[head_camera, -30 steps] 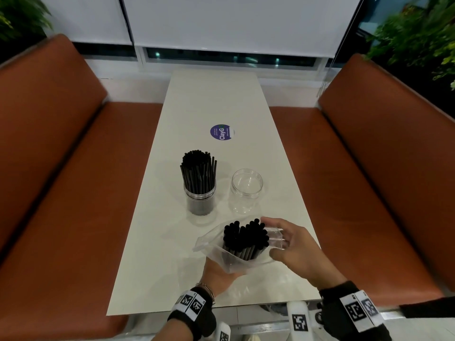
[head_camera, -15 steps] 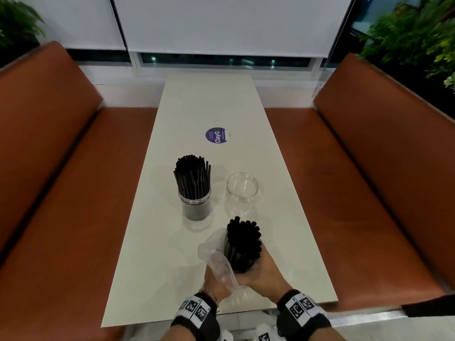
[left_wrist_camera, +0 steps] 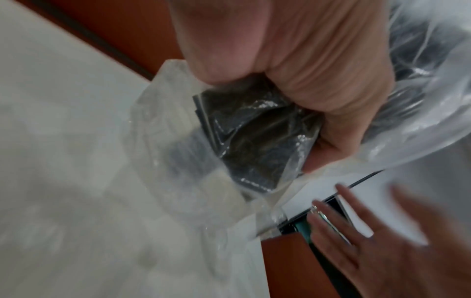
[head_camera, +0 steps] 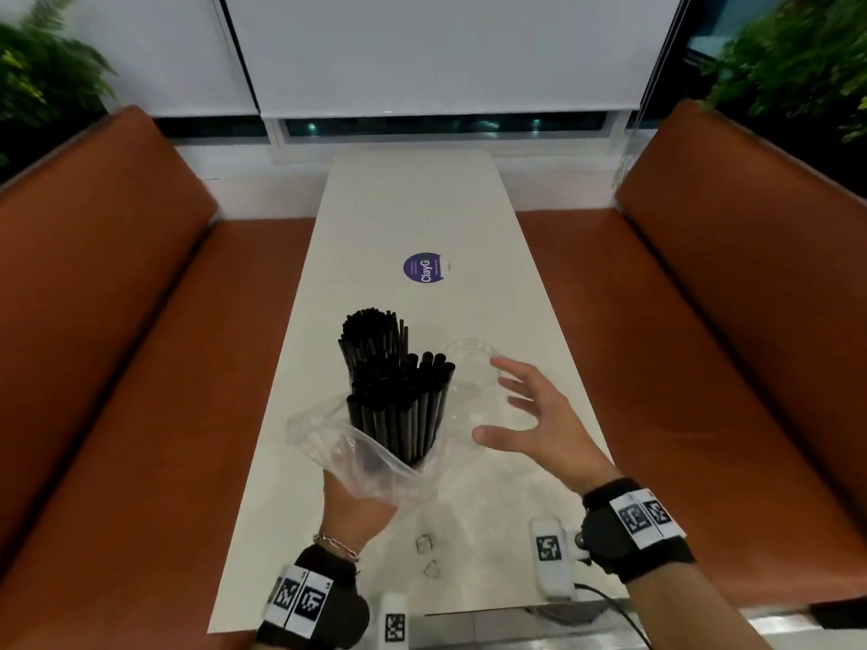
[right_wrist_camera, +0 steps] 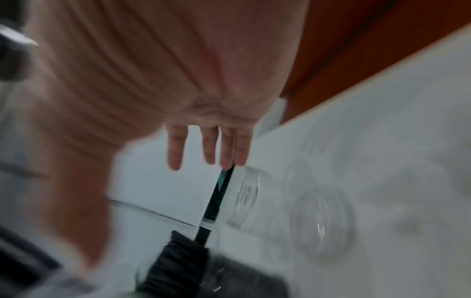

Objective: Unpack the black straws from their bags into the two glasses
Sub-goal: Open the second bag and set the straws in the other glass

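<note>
Gripping a clear plastic bag (head_camera: 361,457) from below, the left hand (head_camera: 356,511) holds a bundle of black straws (head_camera: 403,405) upright above the table's near end, their long axis vertical. The right hand (head_camera: 539,419), fingers spread and holding nothing, hovers just right of the bundle, over the empty glass (head_camera: 471,368). That glass lies just beyond and right of the straws, nearer the right hand. The second glass, behind the bundle, is already packed with straws (head_camera: 370,337). A round purple sticker (head_camera: 423,268) mid-table reads "ClayG".
</note>
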A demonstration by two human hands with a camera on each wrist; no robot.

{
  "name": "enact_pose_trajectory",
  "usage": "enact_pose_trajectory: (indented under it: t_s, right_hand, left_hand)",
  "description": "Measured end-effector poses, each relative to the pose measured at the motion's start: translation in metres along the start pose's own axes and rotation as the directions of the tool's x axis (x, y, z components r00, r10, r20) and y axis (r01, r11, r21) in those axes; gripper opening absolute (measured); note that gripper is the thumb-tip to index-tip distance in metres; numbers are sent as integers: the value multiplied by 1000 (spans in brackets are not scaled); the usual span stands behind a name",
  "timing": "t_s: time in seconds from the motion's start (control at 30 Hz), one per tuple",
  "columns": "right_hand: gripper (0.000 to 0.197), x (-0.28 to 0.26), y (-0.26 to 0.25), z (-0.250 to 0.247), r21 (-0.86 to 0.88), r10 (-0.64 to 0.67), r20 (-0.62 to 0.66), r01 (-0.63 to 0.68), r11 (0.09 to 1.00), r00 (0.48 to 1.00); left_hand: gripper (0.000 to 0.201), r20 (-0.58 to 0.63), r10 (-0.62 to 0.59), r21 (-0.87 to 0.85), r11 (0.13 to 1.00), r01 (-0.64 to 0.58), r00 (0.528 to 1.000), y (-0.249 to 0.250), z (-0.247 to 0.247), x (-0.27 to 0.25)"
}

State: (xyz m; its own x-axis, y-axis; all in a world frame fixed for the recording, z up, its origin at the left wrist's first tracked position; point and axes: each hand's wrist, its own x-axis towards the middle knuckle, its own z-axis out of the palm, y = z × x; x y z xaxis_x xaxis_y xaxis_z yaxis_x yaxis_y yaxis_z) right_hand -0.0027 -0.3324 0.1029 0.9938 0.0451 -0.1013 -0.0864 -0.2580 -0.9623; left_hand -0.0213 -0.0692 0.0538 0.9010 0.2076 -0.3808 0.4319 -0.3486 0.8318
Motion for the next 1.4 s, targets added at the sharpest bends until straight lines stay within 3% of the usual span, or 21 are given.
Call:
enact_pose_trajectory:
  t_s: [0.1, 0.17, 0.23, 0.3, 0.37, 0.5, 0.63, 0.73, 0.9, 1.0, 1.17, 1.4]
  right_hand:
    - [120, 38, 10, -9, -432, 32, -28, -40, 901, 999]
    - [134, 63, 20, -5, -548, 43, -6, -39, 835, 999]
    - [141, 85, 26, 2, -593, 30, 11, -18, 805, 999]
    - [142, 103, 31, 10, -645, 5, 28, 14, 764, 1000]
    - [136, 114, 34, 16, -670, -8, 42, 34, 741, 999]
    - [121, 114, 39, 16, -613, -16, 46, 41, 789, 999]
    - [122, 98, 48, 1, -632, -35, 73, 73, 771, 997]
    - [125, 85, 51, -14, -635, -30, 90, 81, 768, 995]
    - [139, 70, 44, -33, -592, -127, 105, 165, 789, 986]
    - [141, 63, 33, -38, -520, -264, 84, 268, 811, 961]
    - [129, 65, 26, -34, -585, -438, 114, 416, 696, 892]
    - [105, 82, 41, -25, -577, -385, 169, 408, 708, 907]
  left_hand:
    - [45, 44, 161, 141, 976, -166, 986, 26, -21, -9]
    - [47, 84, 229, 188, 952, -241, 970, 44, -35, -15]
    - [35, 70, 228, 215, 947, -238, 971, 52, -40, -16]
    - [46, 54, 221, 275, 934, -227, 974, 57, -43, -15]
    - [43, 74, 204, 292, 932, -217, 976, 62, -39, -14]
    - [43, 110, 139, 314, 935, -167, 984, 78, -30, -17]
    - [24, 105, 158, 426, 885, -188, 982, 90, -19, -15]
    - [29, 136, 166, 559, 801, -214, 977, 101, -8, -11]
    - [49, 186, 207, 799, 537, -271, 960, 126, 14, 5]
    - [43, 223, 158, 887, 377, -267, 962, 151, 30, 6]
    - [28, 281, 162, 939, 157, -306, 946, 183, 44, -1]
    - [41, 333, 53, 939, 77, -336, 942, 201, 53, 8]
